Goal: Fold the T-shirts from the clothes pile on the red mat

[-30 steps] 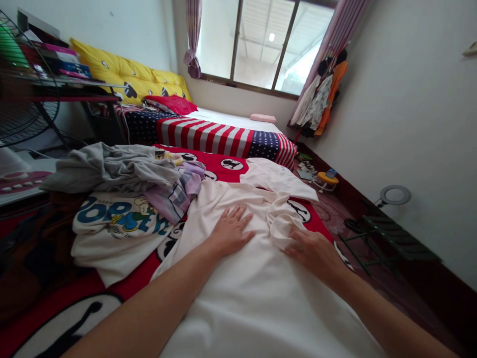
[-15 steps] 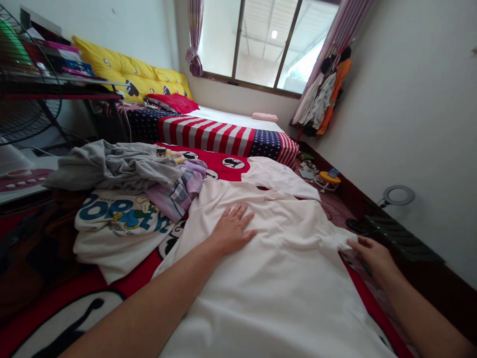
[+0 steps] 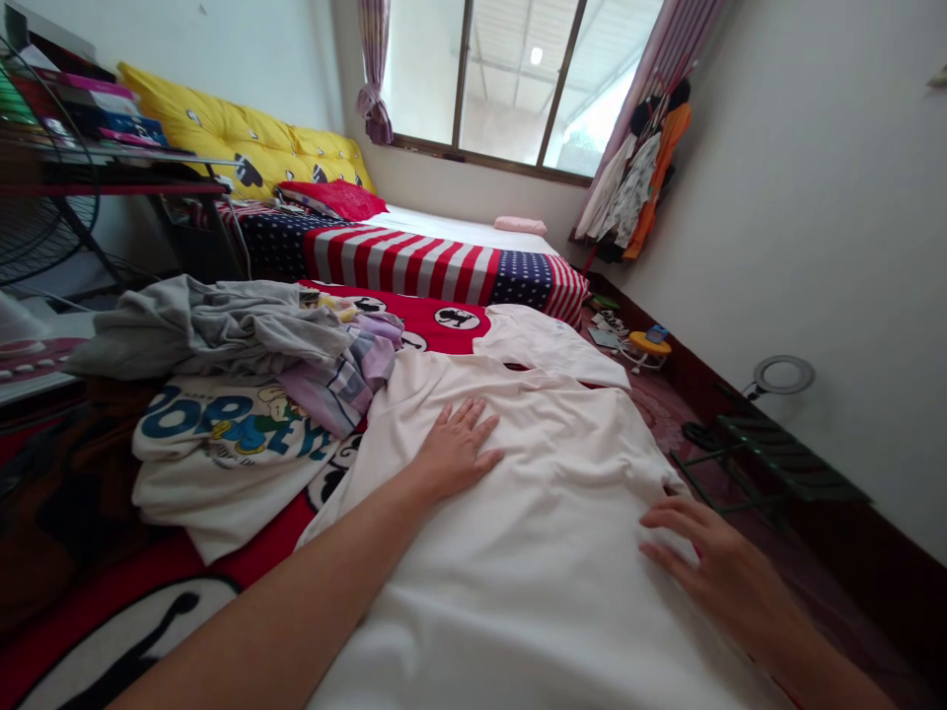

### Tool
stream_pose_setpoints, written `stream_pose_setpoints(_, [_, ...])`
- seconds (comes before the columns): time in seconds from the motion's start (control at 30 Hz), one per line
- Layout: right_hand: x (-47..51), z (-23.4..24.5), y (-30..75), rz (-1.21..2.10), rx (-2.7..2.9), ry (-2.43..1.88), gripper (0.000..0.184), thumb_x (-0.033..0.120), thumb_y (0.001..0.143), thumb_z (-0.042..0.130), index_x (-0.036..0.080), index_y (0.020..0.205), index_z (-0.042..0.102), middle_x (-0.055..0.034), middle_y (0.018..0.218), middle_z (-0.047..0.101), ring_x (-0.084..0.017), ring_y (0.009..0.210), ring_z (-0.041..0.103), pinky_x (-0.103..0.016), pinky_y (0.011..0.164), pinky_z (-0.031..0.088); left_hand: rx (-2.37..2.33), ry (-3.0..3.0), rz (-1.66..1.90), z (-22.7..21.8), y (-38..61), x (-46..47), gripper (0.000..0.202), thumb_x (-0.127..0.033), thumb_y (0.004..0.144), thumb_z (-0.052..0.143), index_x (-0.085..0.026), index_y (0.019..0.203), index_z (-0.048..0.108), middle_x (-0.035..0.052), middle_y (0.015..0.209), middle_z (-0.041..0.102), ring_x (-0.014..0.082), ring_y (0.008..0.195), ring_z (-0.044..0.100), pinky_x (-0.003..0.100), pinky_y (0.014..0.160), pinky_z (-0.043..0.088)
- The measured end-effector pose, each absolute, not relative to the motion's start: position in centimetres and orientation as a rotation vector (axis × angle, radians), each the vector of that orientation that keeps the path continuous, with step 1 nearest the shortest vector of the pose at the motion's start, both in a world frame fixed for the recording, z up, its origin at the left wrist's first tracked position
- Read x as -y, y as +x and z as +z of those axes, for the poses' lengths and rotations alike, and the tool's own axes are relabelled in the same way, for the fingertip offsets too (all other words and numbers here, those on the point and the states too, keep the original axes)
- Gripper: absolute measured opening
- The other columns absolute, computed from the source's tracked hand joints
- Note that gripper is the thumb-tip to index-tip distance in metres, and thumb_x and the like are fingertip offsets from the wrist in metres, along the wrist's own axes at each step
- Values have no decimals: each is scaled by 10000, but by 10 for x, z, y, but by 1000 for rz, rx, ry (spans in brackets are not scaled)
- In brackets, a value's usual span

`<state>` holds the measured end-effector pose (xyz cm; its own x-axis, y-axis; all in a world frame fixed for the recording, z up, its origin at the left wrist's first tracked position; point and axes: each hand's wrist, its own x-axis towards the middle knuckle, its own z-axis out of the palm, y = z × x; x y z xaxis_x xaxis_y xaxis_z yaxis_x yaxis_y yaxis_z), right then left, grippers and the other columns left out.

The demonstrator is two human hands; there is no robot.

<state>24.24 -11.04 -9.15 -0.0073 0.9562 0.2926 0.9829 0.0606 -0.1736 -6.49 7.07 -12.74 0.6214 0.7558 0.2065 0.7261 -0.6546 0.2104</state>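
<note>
A white T-shirt [image 3: 533, 552] lies spread out in front of me on a red patterned blanket [image 3: 436, 330], with soft creases across its upper part. My left hand [image 3: 457, 454] rests flat on its chest area, fingers spread. Over the right side of the shirt is my right hand [image 3: 699, 547], thumb and fingers apart, holding nothing; whether its fingertips touch the cloth I cannot tell. Beyond the collar lies another white garment [image 3: 554, 345]. To the left sit a printed white shirt [image 3: 237, 473], a checked purple garment [image 3: 351, 375] and a crumpled grey garment [image 3: 207, 325].
A bed [image 3: 414, 256] with a flag-patterned cover stands below the window. On the left are a fan [image 3: 51, 217] and a desk [image 3: 118, 182]. Along the right wall stand a dark green slatted stool [image 3: 791, 459], a ring light [image 3: 784, 375] and a small yellow stool [image 3: 649, 344].
My right hand has let go of the shirt's right sleeve and moved left and nearer to me, over the shirt's side. My left hand stays flat on the chest area.
</note>
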Motion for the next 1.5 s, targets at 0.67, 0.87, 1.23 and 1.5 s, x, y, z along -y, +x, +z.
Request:
stream_pose_setpoints(0.67, [122,-84,217,1093,786,-1947,480,542,621,706,204,954,636,-87,798,731,-256,710,700,-316,614,538,-1221,2726,415,-126,-67,-71,622,-600,931,318,-238,1426,416,103,1559,251,269,1444,203,489,1163,160])
stream_pose_setpoints(0.87, [128,-76,216,1250,858,-1963,362,501,608,732,205,812,685,-87,787,742,-268,686,713,-306,596,562,-1221,2725,415,-127,-67,-71,624,-602,928,316,-240,1426,417,99,1560,251,265,1443,206,483,1163,163])
stream_pose_setpoints(1.23, [132,-59,191,1452,406,-1612,581,421,680,696,180,1203,620,-135,1035,729,-355,932,692,-426,772,581,-1221,2713,397,-125,-68,-72,613,-591,927,334,-245,1426,413,92,1562,247,257,1446,198,479,1166,162])
stream_pose_setpoints(1.5, [143,-76,224,941,959,-1994,605,503,576,727,211,1100,648,-107,996,740,-323,863,706,-338,656,584,-1214,2691,375,-123,-67,-70,638,-602,918,347,-240,1441,395,90,1571,210,264,1453,172,490,1170,136])
